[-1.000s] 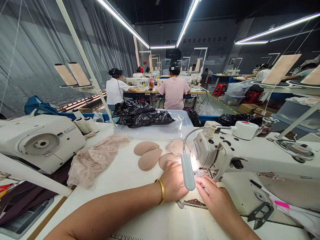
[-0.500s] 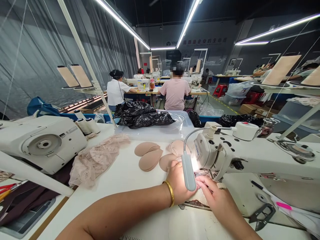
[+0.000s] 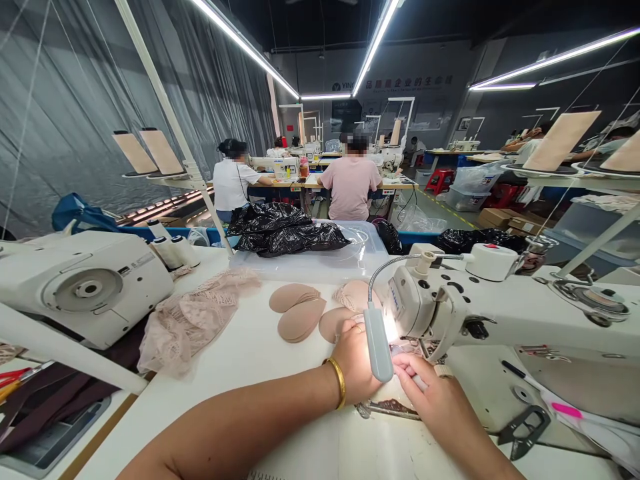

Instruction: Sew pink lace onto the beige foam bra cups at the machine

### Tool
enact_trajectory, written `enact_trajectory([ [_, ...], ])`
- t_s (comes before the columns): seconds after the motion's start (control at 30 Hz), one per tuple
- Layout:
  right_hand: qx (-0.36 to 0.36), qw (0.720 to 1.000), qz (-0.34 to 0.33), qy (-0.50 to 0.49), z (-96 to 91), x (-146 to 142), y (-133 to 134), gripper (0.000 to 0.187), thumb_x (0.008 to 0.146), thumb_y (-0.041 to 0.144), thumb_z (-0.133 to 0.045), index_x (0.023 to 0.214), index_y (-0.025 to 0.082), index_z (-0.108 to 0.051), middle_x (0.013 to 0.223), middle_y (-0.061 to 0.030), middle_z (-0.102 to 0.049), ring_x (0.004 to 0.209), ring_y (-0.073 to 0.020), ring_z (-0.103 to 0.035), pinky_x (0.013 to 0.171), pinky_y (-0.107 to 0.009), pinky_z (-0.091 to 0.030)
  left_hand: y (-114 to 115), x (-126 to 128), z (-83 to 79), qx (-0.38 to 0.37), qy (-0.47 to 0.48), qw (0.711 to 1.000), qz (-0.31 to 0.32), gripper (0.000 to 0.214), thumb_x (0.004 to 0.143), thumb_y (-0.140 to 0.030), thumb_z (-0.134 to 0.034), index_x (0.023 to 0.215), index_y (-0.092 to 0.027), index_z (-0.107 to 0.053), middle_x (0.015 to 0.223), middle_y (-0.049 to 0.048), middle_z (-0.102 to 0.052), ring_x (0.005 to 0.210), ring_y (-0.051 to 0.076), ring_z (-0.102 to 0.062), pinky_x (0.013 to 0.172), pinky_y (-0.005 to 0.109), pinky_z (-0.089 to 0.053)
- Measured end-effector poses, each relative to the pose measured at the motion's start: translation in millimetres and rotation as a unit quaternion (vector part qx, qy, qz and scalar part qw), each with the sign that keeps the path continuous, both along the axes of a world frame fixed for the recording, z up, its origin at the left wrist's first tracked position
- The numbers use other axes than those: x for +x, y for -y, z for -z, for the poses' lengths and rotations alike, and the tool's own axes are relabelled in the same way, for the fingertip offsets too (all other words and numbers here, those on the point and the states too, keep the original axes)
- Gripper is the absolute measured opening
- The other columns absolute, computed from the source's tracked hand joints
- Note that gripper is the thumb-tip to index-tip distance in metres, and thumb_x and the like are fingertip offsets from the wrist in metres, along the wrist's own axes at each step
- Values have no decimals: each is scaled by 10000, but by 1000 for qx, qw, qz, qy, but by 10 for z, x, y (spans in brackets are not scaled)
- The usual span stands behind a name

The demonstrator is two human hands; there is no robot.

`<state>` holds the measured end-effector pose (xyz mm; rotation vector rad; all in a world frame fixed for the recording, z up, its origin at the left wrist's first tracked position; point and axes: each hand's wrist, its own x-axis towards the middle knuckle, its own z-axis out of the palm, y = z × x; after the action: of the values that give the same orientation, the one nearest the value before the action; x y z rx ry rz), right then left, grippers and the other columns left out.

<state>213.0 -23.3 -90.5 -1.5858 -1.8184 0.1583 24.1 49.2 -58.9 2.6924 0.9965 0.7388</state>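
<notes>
My left hand, with a gold bangle at the wrist, rests by the needle area of a white sewing machine. A grey lamp head covers much of it, so its fingers are mostly hidden. Close to its right, my right hand wears a wide ring; its thumb and forefinger are pinched together on a bit of pale fabric under the lamp. Glare and the lamp hide most of that piece. Beige moulded bra cups lie in small stacks beyond my left hand.
Crumpled beige lace lies left of the cups. A second machine stands at far left, with white thread cones behind it. Black thread snips lie at right. Black bags sit on a clear bin. Co-workers sit ahead.
Both hands have shifted very slightly by the needle area. More of the machine's plate edge shows between my wrists. The cups and lace stay where they were.
</notes>
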Motion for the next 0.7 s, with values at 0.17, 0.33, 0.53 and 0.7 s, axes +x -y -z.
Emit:
enact_trajectory([
  [0.17,-13,999,-27,12,-25,-2,8,236,1044,427,-494,979,337,-702,896,12,-773,787,-222,-747,620,-307,-546,46,-36,-107,-18,-21,1000,11,206,813,-333,-601,685,-192,-521,731,33,-601,790,229,-557,853,438,-380],
  [0.33,-17,999,-28,7,-43,-14,22,246,1055,427,-484,963,325,-687,906,-3,-774,802,-231,-747,615,-314,-535,105,-24,-203,-4,-8,1000,2,266,745,-364,-638,657,-192,-456,704,29,-544,782,231,-537,826,428,-392],
  [0.53,-12,999,-34,23,-91,-26,30,247,1067,413,-468,944,333,-666,820,16,-738,732,-212,-714,626,-307,-526,74,-32,-103,22,-18,999,20,216,835,-312,-597,689,-189,-497,769,42,-574,802,229,-527,847,441,-386],
  [0.7,16,996,-59,62,-136,-27,27,274,1079,356,-429,926,303,-650,805,2,-706,699,-199,-678,608,-298,-503,74,-81,-117,59,-45,996,51,190,877,-249,-570,707,-184,-516,762,41,-581,783,218,-510,808,436,-374],
])
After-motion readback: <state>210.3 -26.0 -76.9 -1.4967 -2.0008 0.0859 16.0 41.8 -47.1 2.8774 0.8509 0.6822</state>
